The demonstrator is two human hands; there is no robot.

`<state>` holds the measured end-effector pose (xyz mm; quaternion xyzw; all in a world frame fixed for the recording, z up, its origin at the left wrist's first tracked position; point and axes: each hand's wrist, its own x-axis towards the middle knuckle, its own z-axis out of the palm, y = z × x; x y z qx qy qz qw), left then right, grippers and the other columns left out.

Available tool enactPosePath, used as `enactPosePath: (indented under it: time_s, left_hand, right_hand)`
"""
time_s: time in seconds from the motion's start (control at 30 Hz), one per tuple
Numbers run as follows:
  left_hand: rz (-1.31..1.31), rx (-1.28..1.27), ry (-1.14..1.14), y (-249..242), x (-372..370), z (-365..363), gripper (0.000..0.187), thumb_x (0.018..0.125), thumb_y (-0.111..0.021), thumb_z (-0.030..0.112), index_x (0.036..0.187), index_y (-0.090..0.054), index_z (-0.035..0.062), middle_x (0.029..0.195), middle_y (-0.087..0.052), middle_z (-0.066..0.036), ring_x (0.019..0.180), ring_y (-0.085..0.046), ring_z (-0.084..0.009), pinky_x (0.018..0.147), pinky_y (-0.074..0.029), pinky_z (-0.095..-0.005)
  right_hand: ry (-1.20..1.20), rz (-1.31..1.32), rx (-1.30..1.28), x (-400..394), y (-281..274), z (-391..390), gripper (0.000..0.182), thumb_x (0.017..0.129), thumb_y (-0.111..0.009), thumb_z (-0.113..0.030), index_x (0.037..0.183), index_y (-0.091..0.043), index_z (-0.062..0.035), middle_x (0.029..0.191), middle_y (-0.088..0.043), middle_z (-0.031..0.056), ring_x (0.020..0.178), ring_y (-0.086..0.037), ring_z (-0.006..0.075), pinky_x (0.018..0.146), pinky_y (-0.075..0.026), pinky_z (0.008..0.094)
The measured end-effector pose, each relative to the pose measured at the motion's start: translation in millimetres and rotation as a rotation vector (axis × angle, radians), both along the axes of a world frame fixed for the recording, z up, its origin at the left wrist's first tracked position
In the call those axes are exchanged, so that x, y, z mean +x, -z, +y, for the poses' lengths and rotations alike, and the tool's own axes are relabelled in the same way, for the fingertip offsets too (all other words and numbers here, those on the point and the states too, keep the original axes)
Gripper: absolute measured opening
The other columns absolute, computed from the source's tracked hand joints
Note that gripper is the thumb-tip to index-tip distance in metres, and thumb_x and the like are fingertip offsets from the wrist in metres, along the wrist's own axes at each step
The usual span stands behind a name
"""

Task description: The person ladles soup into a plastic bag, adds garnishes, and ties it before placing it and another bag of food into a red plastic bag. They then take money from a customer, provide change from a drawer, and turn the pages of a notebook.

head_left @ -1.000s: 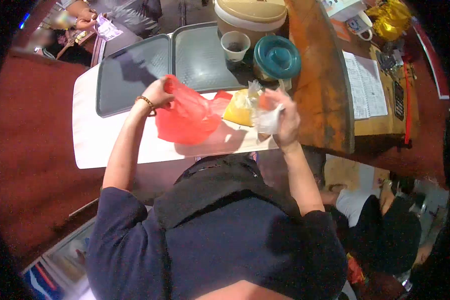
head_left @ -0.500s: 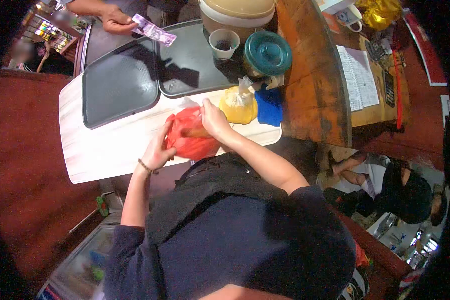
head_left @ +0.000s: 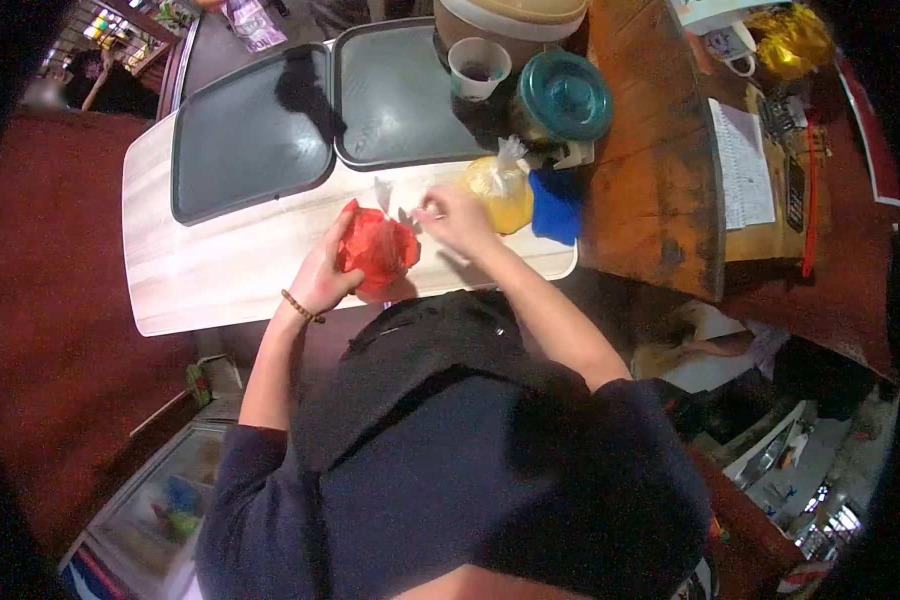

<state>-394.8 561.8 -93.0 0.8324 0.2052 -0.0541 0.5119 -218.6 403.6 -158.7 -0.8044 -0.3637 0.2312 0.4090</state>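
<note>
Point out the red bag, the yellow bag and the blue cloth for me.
red bag [head_left: 375,250], head view, middle of its bunched body.
yellow bag [head_left: 508,200], head view, its filled lower part.
blue cloth [head_left: 555,208], head view, centre of the fold.

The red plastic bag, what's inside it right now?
The red plastic bag looks bunched and full, cupped by the left hand, while the right hand pinches clear plastic at its top. The red film hides the contents.
</note>
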Motion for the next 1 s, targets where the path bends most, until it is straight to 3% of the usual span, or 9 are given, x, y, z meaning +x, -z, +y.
enactPosePath:
  time_s: [0.17,0.23,0.37,0.47,0.53,0.6,0.67,0.9,1.0]
  left_hand:
    - [0.011,0.006,-0.027,-19,4,-5,0.081,0.062,-0.058,0.002,0.135,-0.023,0.0037,0.120,-0.045,-0.025,0.106,-0.050,-0.0338,0.089,-0.040,-0.0348]
    - [0.079,-0.170,-0.111,-14,-1,0,0.081,0.062,-0.058,0.002,0.135,-0.023,0.0043,0.120,-0.046,-0.026,0.105,-0.051,-0.0342,0.088,-0.041,-0.0351]
    - [-0.008,0.219,-0.083,16,-24,17,0.082,0.062,-0.060,0.003,0.135,-0.023,0.0058,0.116,-0.047,-0.026,0.100,-0.053,-0.0370,0.085,-0.043,-0.0379]
    - [-0.065,0.317,-0.018,20,-27,14,0.084,0.061,-0.061,0.003,0.135,-0.022,0.0065,0.117,-0.046,-0.025,0.102,-0.050,-0.0391,0.085,-0.043,-0.0389]
    - [0.153,0.179,0.042,28,-25,7,0.083,0.060,-0.061,0.003,0.135,-0.023,0.0059,0.121,-0.043,-0.024,0.107,-0.047,-0.0386,0.087,-0.042,-0.0380]
    - [-0.086,0.217,0.089,17,-16,-10,0.082,0.059,-0.059,0.000,0.133,-0.024,0.0000,0.126,-0.040,-0.023,0.116,-0.042,-0.0339,0.096,-0.035,-0.0355]
    - [-0.264,0.014,0.127,5,-12,-20,0.082,0.060,-0.056,-0.001,0.135,-0.022,-0.0010,0.131,-0.035,-0.023,0.123,-0.036,-0.0307,0.102,-0.029,-0.0320]
    - [-0.461,-0.118,-0.126,-52,-7,5,0.075,0.064,-0.049,-0.006,0.135,-0.026,-0.0005,0.135,-0.035,-0.015,0.124,-0.034,-0.0212,0.099,-0.030,-0.0296]
    - [-0.409,-0.035,-0.202,-51,-7,16,0.073,0.063,-0.048,-0.007,0.134,-0.030,0.0013,0.131,-0.041,-0.015,0.120,-0.040,-0.0205,0.096,-0.035,-0.0278]
  right_hand:
    - [0.069,-0.168,-0.004,-46,44,32,0.042,0.066,-0.068,-0.022,0.101,-0.048,-0.0075,0.093,-0.047,0.0165,0.082,-0.054,0.0364,0.071,-0.046,0.0417]
    - [-0.085,-0.001,0.019,-45,66,34,0.031,0.068,-0.064,-0.017,0.093,-0.050,-0.0049,0.089,-0.051,0.0179,0.080,-0.054,0.0380,0.068,-0.045,0.0429]
    - [-0.150,0.034,0.230,-42,44,41,0.010,0.074,-0.054,-0.008,0.079,-0.051,0.0003,0.066,-0.054,0.0205,0.064,-0.056,0.0353,0.059,-0.044,0.0404]
    - [-0.214,0.124,0.019,-56,6,50,0.011,0.077,-0.053,-0.014,0.078,-0.053,-0.0033,0.067,-0.058,0.0197,0.072,-0.058,0.0370,0.063,-0.044,0.0441]
    - [-0.159,0.347,-0.047,-66,7,62,0.014,0.080,-0.050,-0.016,0.080,-0.054,-0.0026,0.071,-0.059,0.0206,0.075,-0.059,0.0349,0.064,-0.045,0.0425]
    - [0.167,0.373,0.258,-76,21,73,0.018,0.081,-0.048,-0.017,0.082,-0.056,-0.0013,0.077,-0.060,0.0213,0.077,-0.061,0.0311,0.065,-0.046,0.0391]
    - [0.230,0.474,0.061,-77,20,70,0.019,0.081,-0.048,-0.016,0.085,-0.056,0.0000,0.084,-0.061,0.0196,0.081,-0.060,0.0294,0.067,-0.046,0.0366]
    - [-0.286,-0.279,-0.331,-61,2,49,0.060,0.068,-0.060,-0.009,0.123,-0.038,-0.0137,0.109,-0.045,0.0170,0.081,-0.059,0.0332,0.066,-0.049,0.0405]
    - [-0.234,-0.410,-0.439,-35,-3,40,0.068,0.062,-0.067,-0.013,0.124,-0.038,-0.0150,0.100,-0.047,0.0181,0.077,-0.058,0.0364,0.062,-0.049,0.0421]
